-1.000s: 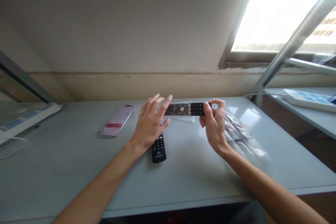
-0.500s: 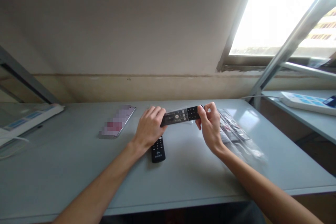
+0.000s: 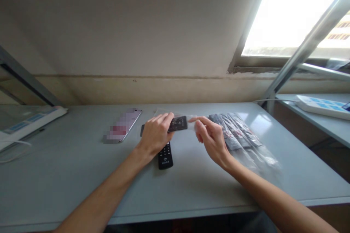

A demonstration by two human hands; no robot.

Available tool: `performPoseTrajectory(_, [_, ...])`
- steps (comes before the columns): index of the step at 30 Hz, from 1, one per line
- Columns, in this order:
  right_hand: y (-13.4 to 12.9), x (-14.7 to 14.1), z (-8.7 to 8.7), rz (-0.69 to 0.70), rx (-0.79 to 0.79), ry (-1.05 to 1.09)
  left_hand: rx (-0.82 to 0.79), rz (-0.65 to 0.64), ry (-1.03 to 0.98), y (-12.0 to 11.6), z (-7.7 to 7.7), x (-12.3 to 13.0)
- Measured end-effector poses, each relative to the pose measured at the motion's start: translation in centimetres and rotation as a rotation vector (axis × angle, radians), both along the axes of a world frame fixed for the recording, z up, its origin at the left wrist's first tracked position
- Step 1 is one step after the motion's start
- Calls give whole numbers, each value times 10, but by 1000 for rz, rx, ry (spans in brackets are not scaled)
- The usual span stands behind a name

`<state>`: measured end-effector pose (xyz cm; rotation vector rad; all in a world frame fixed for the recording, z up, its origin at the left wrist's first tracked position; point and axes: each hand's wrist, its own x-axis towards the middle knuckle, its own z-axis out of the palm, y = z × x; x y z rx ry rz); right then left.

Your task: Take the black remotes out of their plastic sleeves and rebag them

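Observation:
My left hand is wrapped over a black remote control, whose ends stick out on both sides of the fingers. To the right of that remote, my right hand has its index finger stretched toward the remote's end, with thin clear plastic near the fingertips; whether it pinches the plastic I cannot tell. A second black remote lies on the table below my left hand, its upper part hidden. Clear plastic bags with dark contents lie right of my right hand.
On the grey table a phone with a blurred screen lies to the left. White power strips sit at the far left and on the right-hand desk. Metal frame bars rise at both sides.
The held remote has shifted left within my left hand, and its right end now shows different markings. My right hand has let go of it and moved slightly left and down.

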<state>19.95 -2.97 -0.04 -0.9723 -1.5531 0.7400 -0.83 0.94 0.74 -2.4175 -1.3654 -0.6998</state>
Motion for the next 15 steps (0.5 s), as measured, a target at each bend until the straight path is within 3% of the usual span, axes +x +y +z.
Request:
performPoseTrajectory(10, [2, 0, -4, 227, -40, -189, 6, 12, -26, 1, -1, -2])
performPoseTrajectory(12, [0, 1, -2, 202, -10, -170, 2, -2, -28, 1, -1, -2])
performPoseTrajectory(15, [0, 6, 4, 21, 60, 13, -3, -62, -15, 2, -1, -3])
